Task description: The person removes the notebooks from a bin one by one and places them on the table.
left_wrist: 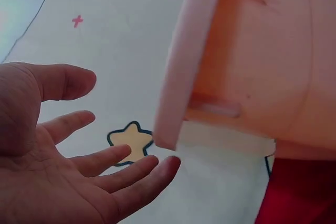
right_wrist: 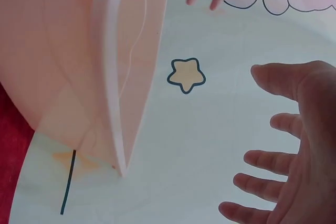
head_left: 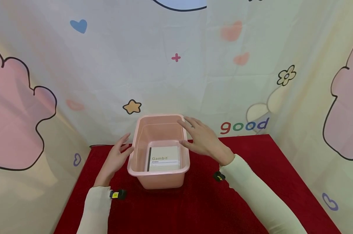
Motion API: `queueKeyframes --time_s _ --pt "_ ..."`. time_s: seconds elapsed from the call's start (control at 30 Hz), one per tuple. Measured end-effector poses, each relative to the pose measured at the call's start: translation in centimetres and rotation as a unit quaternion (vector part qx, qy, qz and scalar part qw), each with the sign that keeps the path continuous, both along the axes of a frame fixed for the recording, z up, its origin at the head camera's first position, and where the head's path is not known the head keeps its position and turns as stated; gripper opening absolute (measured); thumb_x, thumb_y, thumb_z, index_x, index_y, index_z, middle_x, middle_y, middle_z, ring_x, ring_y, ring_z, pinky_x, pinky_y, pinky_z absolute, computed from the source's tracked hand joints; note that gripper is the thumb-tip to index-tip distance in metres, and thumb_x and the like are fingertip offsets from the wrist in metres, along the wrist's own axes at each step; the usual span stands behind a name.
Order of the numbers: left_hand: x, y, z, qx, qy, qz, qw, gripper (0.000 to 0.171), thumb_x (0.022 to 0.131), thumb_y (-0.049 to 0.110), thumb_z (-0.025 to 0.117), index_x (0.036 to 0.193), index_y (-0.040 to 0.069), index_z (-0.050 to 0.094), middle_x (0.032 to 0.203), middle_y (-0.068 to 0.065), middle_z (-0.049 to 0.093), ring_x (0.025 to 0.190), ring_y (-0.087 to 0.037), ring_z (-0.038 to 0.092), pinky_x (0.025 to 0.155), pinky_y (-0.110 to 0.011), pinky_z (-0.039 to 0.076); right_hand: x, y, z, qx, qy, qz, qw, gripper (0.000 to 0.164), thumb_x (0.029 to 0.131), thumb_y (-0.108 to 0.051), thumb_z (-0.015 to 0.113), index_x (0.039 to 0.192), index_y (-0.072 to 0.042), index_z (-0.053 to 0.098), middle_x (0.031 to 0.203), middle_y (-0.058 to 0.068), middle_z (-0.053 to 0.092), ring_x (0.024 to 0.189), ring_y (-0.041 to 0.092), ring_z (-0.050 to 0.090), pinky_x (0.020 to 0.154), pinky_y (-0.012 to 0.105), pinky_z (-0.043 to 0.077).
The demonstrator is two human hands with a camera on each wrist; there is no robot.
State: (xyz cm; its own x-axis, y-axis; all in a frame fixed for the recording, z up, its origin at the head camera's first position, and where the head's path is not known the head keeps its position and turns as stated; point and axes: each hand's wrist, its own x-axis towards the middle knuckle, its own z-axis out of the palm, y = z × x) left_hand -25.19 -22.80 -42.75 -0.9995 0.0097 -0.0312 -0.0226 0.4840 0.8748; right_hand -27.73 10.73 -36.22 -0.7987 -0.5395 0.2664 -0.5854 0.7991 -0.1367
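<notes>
A pink plastic basin point(head_left: 161, 180) stands on the red cloth in the head view. Inside it lies a pale notebook point(head_left: 164, 154) with "Gambit" printed on its cover. My left hand point(head_left: 118, 156) is held beside the basin's left rim, fingers spread and relaxed, with nothing in it. On the other side, my right hand point(head_left: 204, 138) hovers at the right rim, its fingertips overlapping that rim in the head view. Both wrist views show a gap between the hand and the basin wall point(left_wrist: 262, 61), and the palms face inward.
A red cloth point(head_left: 238, 201) covers the table under the basin. Behind it hangs a pale curtain point(head_left: 153, 65) printed with hearts, a star and the word "good". Similar printed cloth closes off the left and right sides. Each wrist carries a small dark device point(head_left: 219, 176).
</notes>
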Motion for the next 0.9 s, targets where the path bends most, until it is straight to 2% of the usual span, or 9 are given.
queueKeyframes --time_s 0.17,0.33,0.53,0.77,0.9 --pt "-0.1 -0.7 -0.9 0.071 -0.028 -0.005 0.997 0.07 0.098 0.015 0.056 0.157 0.032 0.021 0.159 -0.015 0.03 0.14 -0.038 0.041 0.105 -0.053 0.045 -0.5 -1.4 0.5 -0.017 0.001 0.014 1.0 0.07 0.093 -0.04 0.061 0.154 -0.023 0.03 0.158 0.009 0.033 0.142 0.032 0.037 0.108 0.052 0.043" --pt "-0.2 -1.0 -2.2 0.093 -0.033 -0.015 0.995 0.07 0.097 0.01 0.056 0.157 0.027 0.023 0.154 -0.019 0.037 0.136 -0.037 0.045 0.103 -0.049 0.049 -1.3 -3.0 1.3 -0.036 -0.02 0.019 0.999 0.068 0.095 -0.041 0.057 0.155 -0.026 0.029 0.159 0.007 0.032 0.143 0.03 0.035 0.106 0.053 0.045" --pt "-0.5 -0.9 -3.3 0.122 -0.045 -0.005 0.9915 0.074 0.091 0.002 0.059 0.154 0.028 0.029 0.15 -0.017 0.042 0.127 -0.036 0.052 0.101 -0.048 0.05 -2.3 -5.3 2.3 -0.037 -0.043 0.018 0.998 0.066 0.096 -0.041 0.056 0.155 -0.028 0.028 0.159 0.005 0.032 0.143 0.03 0.036 0.106 0.053 0.045" --pt "-1.3 -1.7 -4.3 0.189 -0.082 -0.011 0.9785 0.073 0.092 0.003 0.059 0.154 0.029 0.029 0.149 -0.015 0.039 0.123 -0.035 0.052 0.089 -0.037 0.057 -3.9 -8.5 2.5 -0.039 -0.064 0.015 0.997 0.066 0.096 -0.039 0.057 0.154 -0.029 0.029 0.158 0.003 0.034 0.143 0.027 0.038 0.106 0.053 0.044" --pt "-1.7 -1.9 -4.8 0.225 -0.092 -0.019 0.9698 0.071 0.092 0.003 0.059 0.153 0.027 0.031 0.148 -0.013 0.039 0.123 -0.035 0.051 0.086 -0.039 0.058 -4.9 -10.3 2.4 -0.043 -0.085 0.015 0.995 0.066 0.096 -0.038 0.057 0.155 -0.03 0.028 0.158 0.003 0.034 0.144 0.026 0.037 0.107 0.052 0.044"
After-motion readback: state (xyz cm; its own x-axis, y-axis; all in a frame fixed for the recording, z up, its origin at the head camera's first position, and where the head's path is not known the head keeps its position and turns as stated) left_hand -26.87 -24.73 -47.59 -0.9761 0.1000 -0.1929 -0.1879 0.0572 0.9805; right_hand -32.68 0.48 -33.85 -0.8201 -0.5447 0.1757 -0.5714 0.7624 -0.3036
